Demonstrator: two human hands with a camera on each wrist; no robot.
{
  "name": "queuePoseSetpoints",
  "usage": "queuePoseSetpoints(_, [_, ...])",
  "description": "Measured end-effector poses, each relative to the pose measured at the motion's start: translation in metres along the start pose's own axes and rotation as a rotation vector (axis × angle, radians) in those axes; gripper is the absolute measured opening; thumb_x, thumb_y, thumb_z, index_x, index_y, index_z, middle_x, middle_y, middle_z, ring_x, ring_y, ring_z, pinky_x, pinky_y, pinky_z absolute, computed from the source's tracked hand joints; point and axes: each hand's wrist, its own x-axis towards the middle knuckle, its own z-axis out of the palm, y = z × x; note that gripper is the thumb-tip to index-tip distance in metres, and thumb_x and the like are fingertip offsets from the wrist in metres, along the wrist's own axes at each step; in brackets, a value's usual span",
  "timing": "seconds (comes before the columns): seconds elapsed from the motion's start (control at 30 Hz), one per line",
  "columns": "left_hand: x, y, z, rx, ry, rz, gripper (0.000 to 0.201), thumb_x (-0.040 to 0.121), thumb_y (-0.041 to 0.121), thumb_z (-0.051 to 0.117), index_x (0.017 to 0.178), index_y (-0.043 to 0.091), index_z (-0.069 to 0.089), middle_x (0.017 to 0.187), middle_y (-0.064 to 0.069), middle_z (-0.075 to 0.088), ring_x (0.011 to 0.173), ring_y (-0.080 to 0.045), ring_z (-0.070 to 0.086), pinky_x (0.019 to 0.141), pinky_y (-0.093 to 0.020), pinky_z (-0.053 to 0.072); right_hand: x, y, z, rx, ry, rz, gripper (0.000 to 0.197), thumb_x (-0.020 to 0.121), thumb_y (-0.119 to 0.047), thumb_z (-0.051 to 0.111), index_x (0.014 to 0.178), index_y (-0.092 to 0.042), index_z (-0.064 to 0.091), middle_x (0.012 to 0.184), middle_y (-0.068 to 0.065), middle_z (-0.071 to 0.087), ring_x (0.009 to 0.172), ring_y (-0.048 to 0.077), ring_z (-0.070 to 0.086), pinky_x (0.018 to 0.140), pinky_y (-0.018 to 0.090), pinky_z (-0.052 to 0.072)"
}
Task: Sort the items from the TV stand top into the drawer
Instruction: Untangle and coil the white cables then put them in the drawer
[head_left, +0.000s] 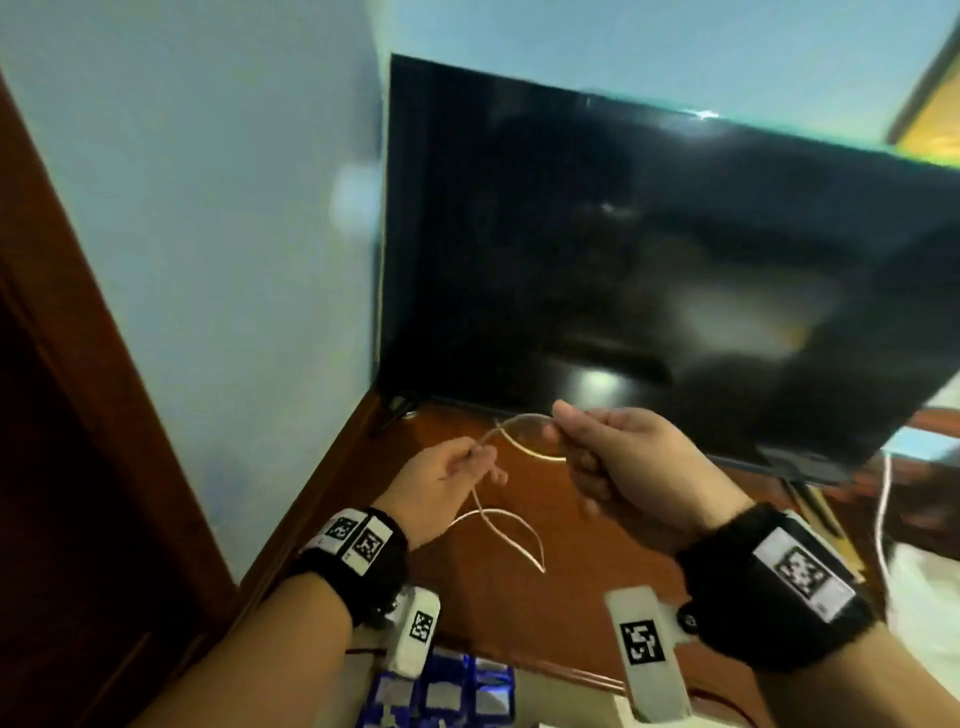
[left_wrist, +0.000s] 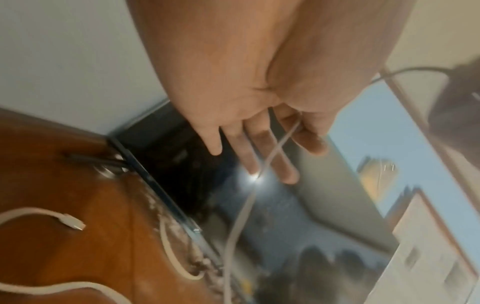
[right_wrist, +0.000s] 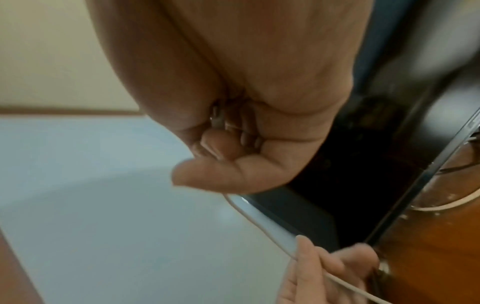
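A thin white cable (head_left: 524, 448) hangs above the brown TV stand top (head_left: 519, 613), held in both hands. My left hand (head_left: 480, 460) pinches it, and a loop (head_left: 511, 530) dangles below that hand. My right hand (head_left: 558, 426) grips the cable's other part between thumb and curled fingers. In the left wrist view the cable (left_wrist: 270, 156) runs down past my fingers (left_wrist: 249, 148), and its connector end (left_wrist: 74, 223) lies on the wood. In the right wrist view the cable (right_wrist: 259, 222) leads from my right thumb (right_wrist: 207, 179) to my left hand (right_wrist: 324, 271).
A black TV (head_left: 649, 260) stands at the back of the stand, close behind the hands. A blue wall and a brown door frame (head_left: 78, 415) are on the left. Blue-and-white packets (head_left: 447, 691) sit below the stand's front edge. Another white cable (head_left: 880, 519) hangs at the right.
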Motion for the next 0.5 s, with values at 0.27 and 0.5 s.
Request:
queuePoseSetpoints(0.27, [0.042,0.085,0.016,-0.413,-0.102,0.070,0.025,0.109,0.027,0.047,0.097,0.015,0.065,0.064,0.003,0.037,0.052,-0.010,0.031,0.053,-0.029,0.030,-0.069,-0.038,-0.022,0.259,-0.254,-0.103,0.029,0.092,-0.038,0.066,0.079,-0.013,0.059,0.060,0.000,0.030,0.040,0.011,0.028,0.038,0.022,0.040])
queuePoseSetpoints(0.5, [0.023,0.109,0.031,-0.264,-0.327,0.105,0.022,0.105,0.041,0.053,0.091,0.030,0.065,0.065,0.007,0.041,0.053,-0.011,0.031,0.050,-0.025,0.026,-0.074,-0.081,-0.037,0.676,-0.026,-0.576,0.030,0.107,-0.022,0.044,0.099,-0.005,0.067,0.094,0.018,0.075,0.086,0.028,0.076,0.084,0.040,0.063])
